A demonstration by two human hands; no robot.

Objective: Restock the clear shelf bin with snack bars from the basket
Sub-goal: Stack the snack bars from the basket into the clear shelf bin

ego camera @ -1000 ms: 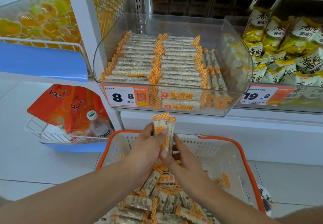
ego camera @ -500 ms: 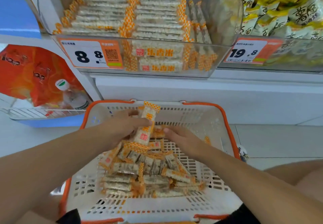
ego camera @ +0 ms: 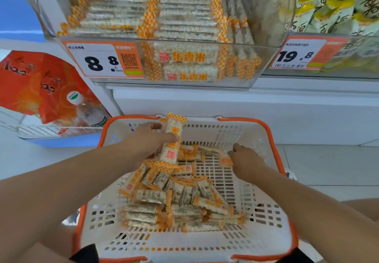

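A white basket (ego camera: pixel 264 234) with an orange rim stands on the floor below the shelf and holds several snack bars (ego camera: pixel 178 201) in orange-checked wrappers. My left hand (ego camera: pixel 149 139) grips a small bundle of snack bars (ego camera: pixel 172 139) upright over the basket's far side. My right hand (ego camera: pixel 245 156) reaches down into the basket's right part and pinches one bar (ego camera: pixel 225 161). Above, the clear shelf bin (ego camera: pixel 272 25) holds neat rows of the same bars, with free room at its right side.
A price tag reading 8.8 (ego camera: pixel 102 59) sits on the bin's front. To the right is a bin of yellow snack bags (ego camera: pixel 338 4) with a 19.8 tag. At the left, a wire rack (ego camera: pixel 51 131) holds orange bags and a bottle (ego camera: pixel 88 111).
The view tilted down from the shelf to the basket. My left hand lowered with its bundle, and my right hand left the bundle and moved right onto a loose bar.
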